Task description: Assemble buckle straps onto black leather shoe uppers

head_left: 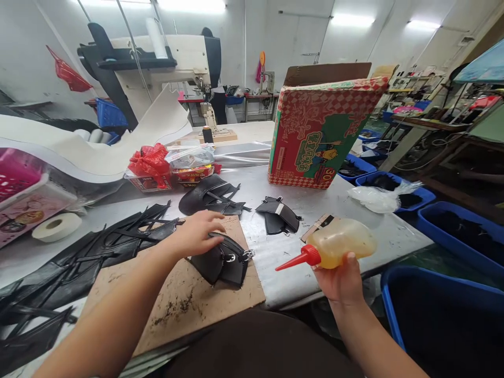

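My right hand [339, 281] is wrapped round a squeeze bottle [342, 242] of yellowish liquid. The bottle lies nearly level, and its red pointed nozzle faces left and slightly down. My left hand [200, 232] is over the top edge of a black leather shoe upper [220, 262] with silver buckles, its thumb and fingers apart; whether it touches the piece I cannot tell. That upper rests on a brown cardboard sheet [177, 299] marked with dark smears. Another black upper [279, 214] with a pale label sits on the table to the right.
Black strappy pieces [98, 252] spread along the left, beside a tape roll [57, 227]. A red and green carton [315, 139] stands at the back right. Behind the table is a sewing machine [169, 60]. Blue bins [441, 294] line the right side.
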`<state>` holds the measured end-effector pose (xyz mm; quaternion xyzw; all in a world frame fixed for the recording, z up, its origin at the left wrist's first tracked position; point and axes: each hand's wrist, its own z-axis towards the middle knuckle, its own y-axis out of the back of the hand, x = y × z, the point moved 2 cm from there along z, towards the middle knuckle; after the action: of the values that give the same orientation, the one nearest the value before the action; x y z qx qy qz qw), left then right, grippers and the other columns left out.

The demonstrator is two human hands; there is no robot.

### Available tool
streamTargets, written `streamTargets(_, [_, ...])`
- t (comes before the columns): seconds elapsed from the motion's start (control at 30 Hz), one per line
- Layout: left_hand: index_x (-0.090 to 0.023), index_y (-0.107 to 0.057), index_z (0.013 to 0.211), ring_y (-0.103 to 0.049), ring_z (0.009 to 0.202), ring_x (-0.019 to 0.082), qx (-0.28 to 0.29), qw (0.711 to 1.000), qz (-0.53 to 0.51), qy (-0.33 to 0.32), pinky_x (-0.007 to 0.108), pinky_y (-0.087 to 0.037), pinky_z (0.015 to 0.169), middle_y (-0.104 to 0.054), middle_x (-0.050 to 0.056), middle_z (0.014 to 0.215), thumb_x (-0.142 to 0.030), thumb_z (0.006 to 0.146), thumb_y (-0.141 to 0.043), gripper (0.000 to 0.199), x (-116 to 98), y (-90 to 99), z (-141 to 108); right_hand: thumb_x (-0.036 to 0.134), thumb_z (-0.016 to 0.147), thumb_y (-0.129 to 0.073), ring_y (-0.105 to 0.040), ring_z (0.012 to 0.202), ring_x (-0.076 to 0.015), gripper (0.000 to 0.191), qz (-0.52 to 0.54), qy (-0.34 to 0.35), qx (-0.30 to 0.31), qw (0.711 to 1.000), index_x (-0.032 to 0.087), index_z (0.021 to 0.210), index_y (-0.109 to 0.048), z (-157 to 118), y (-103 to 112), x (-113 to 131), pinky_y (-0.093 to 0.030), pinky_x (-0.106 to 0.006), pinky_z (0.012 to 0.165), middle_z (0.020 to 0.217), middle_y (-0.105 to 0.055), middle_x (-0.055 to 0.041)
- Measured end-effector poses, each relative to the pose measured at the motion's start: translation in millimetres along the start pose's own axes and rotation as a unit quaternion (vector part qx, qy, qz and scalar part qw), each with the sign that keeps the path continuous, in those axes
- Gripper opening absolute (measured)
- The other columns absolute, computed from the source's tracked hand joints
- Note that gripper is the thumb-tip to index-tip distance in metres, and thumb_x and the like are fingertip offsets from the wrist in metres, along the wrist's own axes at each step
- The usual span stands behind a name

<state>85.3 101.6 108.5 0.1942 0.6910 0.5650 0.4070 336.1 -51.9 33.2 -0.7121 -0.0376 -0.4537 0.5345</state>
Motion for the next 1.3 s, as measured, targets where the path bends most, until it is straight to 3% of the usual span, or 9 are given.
streamTargets(0.07, [-0.019,-0.062,0.084,-0.051,0.107,0.028,-0.129,0.986,-0.024,0.102,0.041,-0.035,0.094,-0.061,0.011,0.106,-0.038,0.080,-0.043,0.027,10.6,-2.0,-21.8,0.049,0.044,-0.085,-0.062,0.052,-0.0159,0.049,0.003,0.002,-0.008,1.000,0.030,0.087,-0.070,0.5,0.1,-0.8,-0.044,-0.019,0.032,0.071,-0.070,0.0028])
streamTargets(0.13, [-0.020,-0.055,0.073,-0.057,0.084,0.025,-0.254,0.917,-0.134,0.278,0.038,-0.042,0.079,-0.062,0.006,0.079,-0.041,0.077,-0.052,0.021,23.4,-9.7,-50.5,0.048,0.045,-0.085,-0.062,0.053,-0.0148,0.048,0.001,0.001,-0.011,1.000,0.029,0.086,-0.070,0.9,1.0,-1.5,-0.043,-0.018,0.032,0.071,-0.070,0.0031])
streamTargets(0.23, [-0.021,-0.046,0.065,-0.052,0.048,0.017,-0.268,0.800,-0.335,0.420,0.028,-0.042,0.052,-0.054,-0.003,0.050,-0.044,0.067,-0.066,0.031,33.1,-39.8,-80.0,0.048,0.047,-0.084,-0.061,0.056,-0.0129,0.049,0.002,-0.016,-0.002,1.000,0.028,0.088,-0.068,2.5,-0.2,-3.5,-0.043,-0.016,0.034,0.077,-0.069,0.0039])
streamTargets(0.4, [-0.021,-0.037,0.067,-0.057,0.048,0.014,-0.309,0.677,-0.522,0.418,0.022,-0.045,0.046,-0.059,-0.001,0.055,-0.035,0.063,-0.072,0.038,33.3,-74.5,-74.0,0.050,0.055,-0.080,-0.060,0.059,-0.0110,0.047,0.004,-0.032,0.035,0.999,0.029,0.094,-0.066,2.9,-9.7,-11.2,-0.044,-0.016,0.038,0.083,-0.068,0.0036])
streamTargets(0.63, [-0.017,-0.047,0.069,-0.059,0.056,0.008,-0.392,0.553,-0.655,0.334,0.014,-0.047,0.050,-0.062,-0.001,0.067,-0.007,0.061,-0.056,0.015,6.5,-40.9,-59.8,0.053,0.056,-0.079,-0.058,0.061,-0.0147,0.056,-0.030,-0.014,0.052,0.998,0.028,0.103,-0.064,-0.9,-14.5,-4.9,-0.043,-0.019,0.037,0.090,-0.068,-0.0033])
streamTargets(0.73, [-0.014,-0.059,0.076,-0.060,0.057,0.011,-0.311,0.582,-0.697,0.282,0.017,-0.050,0.051,-0.065,0.001,0.069,-0.007,0.056,-0.059,0.021,-15.2,-23.5,-56.8,0.055,0.056,-0.078,-0.061,0.065,-0.0169,0.055,-0.038,0.001,0.067,0.997,0.030,0.103,-0.064,2.6,-15.4,5.9,-0.043,-0.020,0.037,0.087,-0.068,-0.0018])
streamTargets(0.97, [-0.017,-0.066,0.076,-0.059,0.054,0.012,-0.112,0.760,-0.583,0.264,0.016,-0.045,0.046,-0.066,0.001,0.063,-0.027,0.060,-0.073,0.021,-48.7,-3.3,-48.7,0.056,0.047,-0.081,-0.063,0.066,-0.0197,0.053,-0.062,0.115,0.075,0.989,0.033,0.091,-0.066,7.2,-41.9,27.4,-0.054,-0.030,0.051,0.079,-0.068,0.0035])
streamTargets(1.13, [-0.017,-0.070,0.072,-0.058,0.052,0.014,-0.038,0.788,-0.559,0.254,0.019,-0.043,0.044,-0.067,0.003,0.062,-0.037,0.056,-0.077,0.027,-64.3,2.2,-48.5,0.049,0.048,-0.084,-0.066,0.073,-0.0197,0.050,-0.101,0.216,0.100,0.966,0.033,0.092,-0.066,2.9,-54.8,30.0,-0.056,-0.031,0.064,0.083,-0.069,0.0028])
streamTargets(1.3, [-0.019,-0.074,0.073,-0.061,0.059,0.017,-0.035,0.804,-0.545,0.233,0.021,-0.047,0.050,-0.071,0.005,0.069,-0.039,0.055,-0.076,0.027,-72.4,4.2,-46.8,0.047,0.050,-0.084,-0.067,0.074,-0.0221,0.050,-0.138,0.204,0.130,0.960,0.033,0.095,-0.065,4.2,-44.8,25.3,-0.057,-0.034,0.066,0.082,-0.070,0.0020])
